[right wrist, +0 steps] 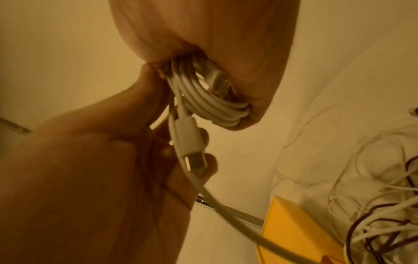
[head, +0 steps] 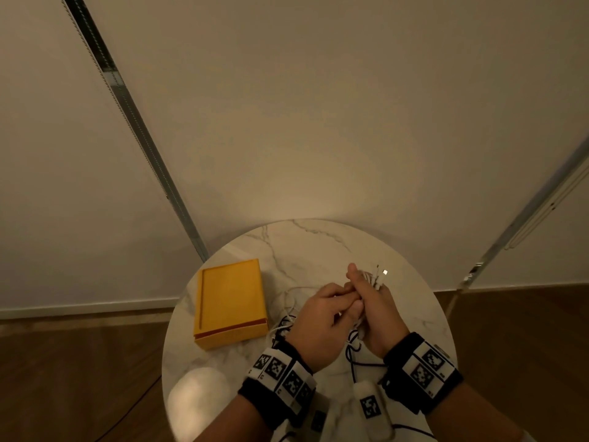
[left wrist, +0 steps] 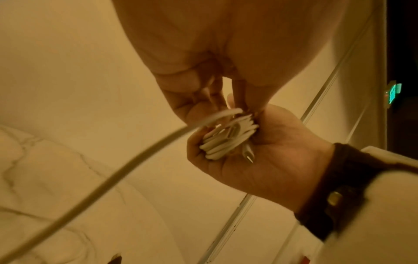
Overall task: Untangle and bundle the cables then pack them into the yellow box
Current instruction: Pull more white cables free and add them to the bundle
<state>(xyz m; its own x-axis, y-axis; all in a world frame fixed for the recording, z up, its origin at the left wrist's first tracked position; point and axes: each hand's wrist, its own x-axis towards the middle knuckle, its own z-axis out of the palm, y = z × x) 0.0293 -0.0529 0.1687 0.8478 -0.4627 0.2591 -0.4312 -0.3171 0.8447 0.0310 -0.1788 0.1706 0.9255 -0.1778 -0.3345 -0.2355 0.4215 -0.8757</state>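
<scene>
My right hand [head: 381, 317] is wrapped around a coil of white cable [right wrist: 203, 100], fingers curled so the looped strands sit bunched in my palm. From the head view two metal-tipped connectors [head: 381, 273] stick up out of the top of that fist, toward twelve o'clock. My left hand [head: 322, 320] is pressed right up against it from the nine o'clock side, fingers curled and pinching a strand of the same white cable; in the right wrist view a white plug with a metal tip [right wrist: 192, 148] lies across those left fingers [right wrist: 210, 160], just below the coil. A loose length of the cable trails away from the two hands, down toward the table [head: 318, 244].

Both hands hover over the middle of the round marble table. Beneath and between my wrists, at about six o'clock from the hands, lies the tangle of white and black cables [head: 283, 323], still knotted together on the marble, some strands running under my left wrist and others toward my right wristband [head: 420, 371].

The yellow box [head: 231, 301] sits on the table at nine o'clock from my hands, well apart from the coil, close to the tangle's left edge, its flat top facing up. I cannot tell whether anything is inside it
</scene>
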